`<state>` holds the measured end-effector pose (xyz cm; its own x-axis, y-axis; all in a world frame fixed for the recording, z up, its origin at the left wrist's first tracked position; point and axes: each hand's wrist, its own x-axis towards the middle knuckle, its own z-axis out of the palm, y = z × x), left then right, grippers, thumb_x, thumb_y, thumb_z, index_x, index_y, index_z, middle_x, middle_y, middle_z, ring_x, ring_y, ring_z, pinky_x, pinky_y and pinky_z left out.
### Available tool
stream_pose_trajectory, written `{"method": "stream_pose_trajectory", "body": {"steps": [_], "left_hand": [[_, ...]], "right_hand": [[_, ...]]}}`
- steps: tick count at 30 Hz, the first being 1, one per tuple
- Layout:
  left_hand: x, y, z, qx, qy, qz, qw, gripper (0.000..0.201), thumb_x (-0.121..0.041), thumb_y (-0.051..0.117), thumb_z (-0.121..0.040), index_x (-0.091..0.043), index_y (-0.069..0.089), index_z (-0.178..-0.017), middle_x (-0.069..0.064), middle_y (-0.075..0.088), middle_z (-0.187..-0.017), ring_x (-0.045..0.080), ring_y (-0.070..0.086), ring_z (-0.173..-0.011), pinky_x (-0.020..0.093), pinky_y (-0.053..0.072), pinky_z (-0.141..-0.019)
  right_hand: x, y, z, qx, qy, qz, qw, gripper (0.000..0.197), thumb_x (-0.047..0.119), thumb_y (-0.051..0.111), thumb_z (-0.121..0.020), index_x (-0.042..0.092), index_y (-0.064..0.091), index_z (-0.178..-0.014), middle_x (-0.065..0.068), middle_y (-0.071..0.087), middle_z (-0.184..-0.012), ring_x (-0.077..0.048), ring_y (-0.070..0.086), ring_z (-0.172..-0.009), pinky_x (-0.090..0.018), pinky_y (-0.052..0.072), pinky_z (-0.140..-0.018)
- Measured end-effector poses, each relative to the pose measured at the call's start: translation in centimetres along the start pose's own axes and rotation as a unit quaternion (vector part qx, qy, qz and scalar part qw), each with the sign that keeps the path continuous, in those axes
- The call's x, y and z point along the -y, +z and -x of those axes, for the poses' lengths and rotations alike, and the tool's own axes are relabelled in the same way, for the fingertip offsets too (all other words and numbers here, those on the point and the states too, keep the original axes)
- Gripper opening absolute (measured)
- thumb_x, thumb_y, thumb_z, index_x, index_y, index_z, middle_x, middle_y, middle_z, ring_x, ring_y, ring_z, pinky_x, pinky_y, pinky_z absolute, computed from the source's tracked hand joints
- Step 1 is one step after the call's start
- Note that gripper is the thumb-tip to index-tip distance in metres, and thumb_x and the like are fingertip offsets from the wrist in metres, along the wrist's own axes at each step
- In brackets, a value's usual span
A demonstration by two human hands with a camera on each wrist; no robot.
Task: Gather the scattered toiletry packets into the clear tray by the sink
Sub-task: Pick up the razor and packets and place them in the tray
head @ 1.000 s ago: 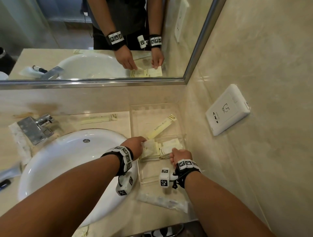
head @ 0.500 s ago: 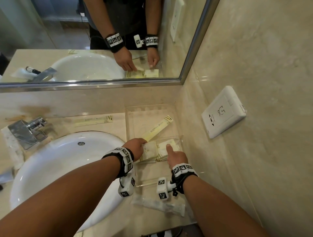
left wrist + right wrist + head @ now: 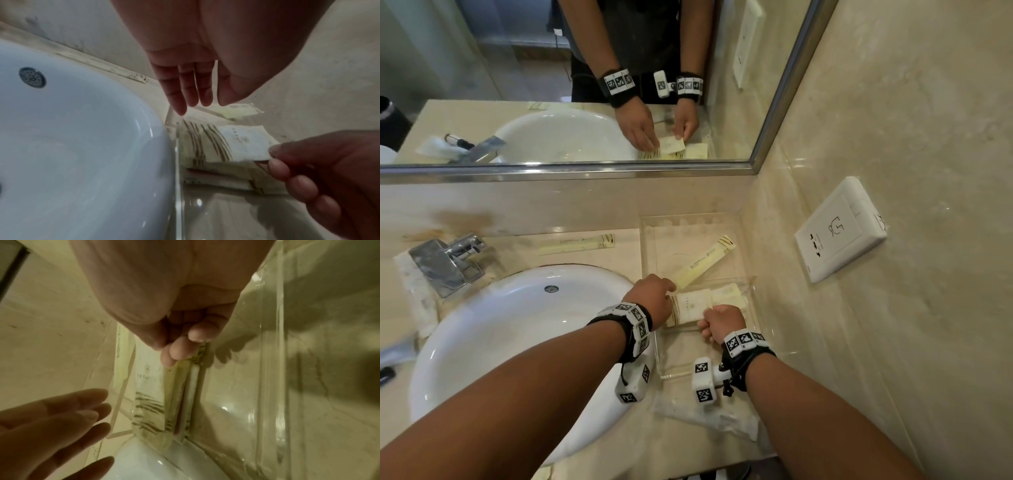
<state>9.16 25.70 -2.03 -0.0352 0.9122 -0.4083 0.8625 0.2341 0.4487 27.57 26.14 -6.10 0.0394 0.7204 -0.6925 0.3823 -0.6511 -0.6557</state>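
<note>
The clear tray (image 3: 649, 246) stands right of the sink, against the wall. A long pale-yellow packet (image 3: 705, 262) lies slanted in its back part. A stack of square packets (image 3: 690, 306) lies in the middle of the tray. My right hand (image 3: 717, 320) pinches the near edge of the top square packet (image 3: 242, 142) between thumb and curled fingers (image 3: 179, 352). Beside the stack's left end hovers my left hand (image 3: 654, 294), its fingers (image 3: 185, 91) straight and holding nothing. Another long packet (image 3: 577, 244) lies on the counter behind the sink.
The white sink (image 3: 517, 325) fills the left, with a chrome faucet (image 3: 445, 260) behind it. A clear plastic-wrapped item (image 3: 709, 419) lies on the counter in front of the tray. A white wall socket (image 3: 839, 229) is on the right wall, and a mirror hangs above.
My right hand went from pointing at the stack with one finger to curling and pinching the top packet. The left hand's fingers have come off the stack and straightened.
</note>
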Motion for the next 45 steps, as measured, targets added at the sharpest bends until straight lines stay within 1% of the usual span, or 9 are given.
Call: {"method": "stream_pose_trajectory", "body": {"steps": [5, 10, 12, 14, 17, 23, 27, 38, 45], "left_hand": [[0.8, 0.7, 1.2, 0.047, 0.053, -0.087, 0.994, 0.039, -0.018, 0.047, -0.091, -0.033, 0.06, -0.124, -0.003, 0.05, -0.133, 0.022, 0.047, -0.12, 0.04, 0.048, -0.095], [0.9, 2.2, 2.6, 0.105, 0.163, -0.199, 0.961, 0.05, -0.021, 0.053, -0.091, -0.031, 0.047, -0.14, -0.002, 0.027, -0.155, 0.026, 0.026, -0.139, 0.043, 0.04, -0.107], [0.7, 2.4, 2.9, 0.119, 0.158, -0.212, 0.957, 0.053, -0.022, 0.05, -0.09, -0.029, 0.044, -0.142, 0.0, 0.022, -0.157, 0.027, 0.022, -0.141, 0.044, 0.038, -0.109], [0.6, 2.4, 3.0, 0.128, 0.152, -0.221, 0.955, 0.054, -0.024, 0.049, -0.09, -0.027, 0.042, -0.143, 0.002, 0.021, -0.158, 0.027, 0.023, -0.141, 0.045, 0.039, -0.108], [0.7, 2.6, 2.8, 0.131, 0.149, -0.226, 0.954, 0.053, -0.024, 0.048, -0.09, -0.025, 0.042, -0.143, 0.002, 0.021, -0.158, 0.026, 0.024, -0.14, 0.045, 0.041, -0.106], [0.5, 2.5, 2.7, 0.135, 0.149, -0.227, 0.953, 0.052, -0.022, 0.047, -0.09, -0.023, 0.044, -0.142, 0.002, 0.022, -0.158, 0.026, 0.023, -0.141, 0.044, 0.039, -0.108], [0.7, 2.0, 2.9, 0.116, 0.146, -0.197, 0.962, 0.05, -0.022, 0.049, -0.092, -0.024, 0.045, -0.142, 0.0, 0.025, -0.158, 0.025, 0.024, -0.141, 0.043, 0.036, -0.11], [4.7, -0.3, 3.6, -0.01, 0.064, -0.059, 0.996, 0.038, -0.028, 0.048, -0.095, -0.027, 0.052, -0.133, 0.0, 0.049, -0.137, 0.023, 0.046, -0.125, 0.038, 0.044, -0.1], [10.4, -3.5, 6.9, -0.07, 0.014, -0.026, 0.997, 0.022, -0.024, 0.049, -0.094, -0.027, 0.057, -0.114, -0.003, 0.055, -0.113, 0.019, 0.058, -0.096, 0.032, 0.048, -0.08]], "right_hand": [[0.9, 1.4, 0.2, 0.02, 0.006, -0.007, 1.0, 0.023, 0.01, 0.055, -0.092, 0.012, 0.059, -0.115, -0.006, 0.071, -0.067, -0.012, 0.052, -0.04, -0.019, 0.038, -0.039], [0.5, 1.9, 0.3, 0.005, -0.023, 0.078, 0.997, 0.035, 0.028, 0.063, -0.089, 0.01, 0.063, -0.119, -0.001, 0.07, -0.063, -0.01, 0.059, -0.042, -0.022, 0.046, -0.043], [0.6, 1.5, 0.6, -0.03, -0.042, 0.137, 0.989, 0.051, 0.04, 0.064, -0.086, 0.015, 0.059, -0.131, -0.003, 0.076, -0.088, -0.016, 0.07, -0.069, -0.028, 0.052, -0.061], [0.8, 0.7, 1.2, -0.077, -0.076, 0.242, 0.964, 0.053, 0.048, 0.059, -0.089, 0.023, 0.054, -0.135, -0.001, 0.07, -0.113, -0.02, 0.067, -0.092, -0.028, 0.045, -0.074], [0.7, -0.5, 1.5, -0.111, -0.097, 0.282, 0.948, 0.041, 0.044, 0.05, -0.092, 0.032, 0.05, -0.131, 0.002, 0.068, -0.107, -0.018, 0.063, -0.085, -0.031, 0.048, -0.072], [-0.4, -2.2, 0.6, -0.064, -0.08, 0.291, 0.951, 0.054, 0.033, 0.05, -0.092, 0.027, 0.045, -0.146, -0.007, 0.045, -0.142, -0.025, 0.059, -0.111, -0.033, 0.047, -0.087], [-0.2, -2.5, 0.8, -0.047, -0.103, 0.262, 0.959, 0.054, 0.027, 0.05, -0.092, 0.024, 0.047, -0.146, -0.007, 0.05, -0.142, -0.024, 0.057, -0.119, -0.034, 0.046, -0.098], [-0.2, -2.0, 2.7, -0.086, -0.149, 0.225, 0.959, 0.043, 0.022, 0.044, -0.094, 0.025, 0.058, -0.135, -0.002, 0.065, -0.124, -0.015, 0.058, -0.098, -0.026, 0.044, -0.085], [1.5, 4.0, 5.3, -0.053, -0.176, 0.231, 0.955, 0.038, 0.026, 0.047, -0.094, 0.031, 0.06, -0.129, 0.005, 0.066, -0.118, -0.015, 0.065, -0.095, -0.029, 0.052, -0.084]]}}
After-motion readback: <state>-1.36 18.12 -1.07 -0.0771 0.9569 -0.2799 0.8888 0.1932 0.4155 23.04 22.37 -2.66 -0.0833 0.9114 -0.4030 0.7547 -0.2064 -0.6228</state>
